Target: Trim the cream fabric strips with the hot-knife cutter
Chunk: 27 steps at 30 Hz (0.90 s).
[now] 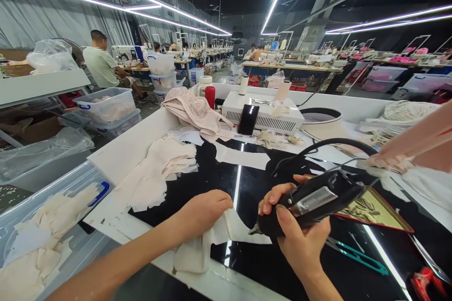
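My right hand [300,240] is wrapped round a black corded electric cutter [332,197] with a silver plate on its side. Its small pointed metal tip aims left, at the edge of a cream fabric piece [196,251]. My left hand [208,211] is closed on that fabric, which drapes over the front edge of the glossy black tabletop [190,193]. The ends of the left fingers are hidden. Beyond the hands lies a flat cut cream piece [242,156]. Layered cream pieces [158,167] are heaped to the left.
Teal thread snips [363,258], a red-handled tool [425,284] and a yellow tray [381,211] of small parts lie right. A phone [248,120] leans on a white box [261,108]. A plastic bin [84,240] holds fabric at left. A person [100,63] sits farther back.
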Available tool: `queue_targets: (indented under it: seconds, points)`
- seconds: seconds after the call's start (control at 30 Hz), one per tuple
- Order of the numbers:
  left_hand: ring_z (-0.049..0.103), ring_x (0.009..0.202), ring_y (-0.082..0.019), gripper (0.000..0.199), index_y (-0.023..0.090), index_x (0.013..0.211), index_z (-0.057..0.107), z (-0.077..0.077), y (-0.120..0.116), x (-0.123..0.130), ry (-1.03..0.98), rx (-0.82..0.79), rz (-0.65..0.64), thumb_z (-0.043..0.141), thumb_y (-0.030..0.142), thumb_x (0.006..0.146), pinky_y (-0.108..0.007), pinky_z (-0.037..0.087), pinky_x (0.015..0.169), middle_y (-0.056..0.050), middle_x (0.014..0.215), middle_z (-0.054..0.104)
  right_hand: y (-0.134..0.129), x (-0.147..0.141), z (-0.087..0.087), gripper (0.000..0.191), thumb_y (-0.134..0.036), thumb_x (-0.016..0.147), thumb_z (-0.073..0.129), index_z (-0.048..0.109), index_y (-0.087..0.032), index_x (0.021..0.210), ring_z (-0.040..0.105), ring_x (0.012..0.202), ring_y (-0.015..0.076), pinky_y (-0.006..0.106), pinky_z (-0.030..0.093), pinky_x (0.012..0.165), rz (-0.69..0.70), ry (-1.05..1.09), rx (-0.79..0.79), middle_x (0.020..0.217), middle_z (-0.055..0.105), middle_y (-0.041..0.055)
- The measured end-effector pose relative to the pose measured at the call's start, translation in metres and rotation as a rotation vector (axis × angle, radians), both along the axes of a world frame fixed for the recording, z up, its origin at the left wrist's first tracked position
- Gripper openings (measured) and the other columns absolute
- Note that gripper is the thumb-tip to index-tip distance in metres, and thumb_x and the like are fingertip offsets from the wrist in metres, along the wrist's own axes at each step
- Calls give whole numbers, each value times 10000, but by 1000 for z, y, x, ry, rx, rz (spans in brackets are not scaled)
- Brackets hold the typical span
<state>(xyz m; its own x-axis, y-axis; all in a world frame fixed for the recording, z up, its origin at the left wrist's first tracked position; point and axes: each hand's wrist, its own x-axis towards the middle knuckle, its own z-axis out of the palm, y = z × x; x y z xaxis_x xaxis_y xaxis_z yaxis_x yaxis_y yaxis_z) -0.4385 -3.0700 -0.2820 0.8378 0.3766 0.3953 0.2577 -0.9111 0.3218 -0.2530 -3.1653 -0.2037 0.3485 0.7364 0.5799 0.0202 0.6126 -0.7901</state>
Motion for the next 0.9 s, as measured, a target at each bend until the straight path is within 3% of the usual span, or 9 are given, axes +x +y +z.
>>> queue_targets:
  seconds: [0.23, 0.43, 0.6, 0.9]
  points:
    - [686, 1053, -197, 279, 170, 1074, 653, -5, 2, 7, 45, 60, -8, 464, -13, 983, -269, 604, 840, -49, 1132, 710, -5, 11, -5, 437, -201, 931, 763, 561, -315, 1301, 657, 647, 160, 336, 601, 589, -13, -13, -18, 855, 659, -25]
    - [693, 1097, -205, 229, 155, 1159, 655, -15, 3, -1, -4, 120, -40, 500, 46, 1030, -296, 626, 862, -75, 1198, 713, -9, 11, -6, 426, -227, 935, 766, 560, -307, 1299, 649, 646, 165, 345, 606, 587, -22, -19, -19, 840, 651, -24]
    - [705, 1081, -193, 239, 151, 1164, 661, -13, 1, -3, -51, 132, -40, 478, 53, 1047, -298, 634, 881, -68, 1193, 721, -9, 8, -4, 406, -257, 926, 779, 568, -292, 1271, 642, 630, 172, 352, 601, 564, -24, -26, -29, 827, 652, -16]
    - [710, 1123, -185, 247, 159, 1209, 672, -20, -4, -3, -131, 68, -23, 477, 93, 1072, -290, 635, 948, -66, 1219, 722, 36, -4, 3, 438, -246, 898, 796, 557, -315, 1259, 628, 617, 161, 347, 582, 583, -88, 49, 28, 815, 652, -47]
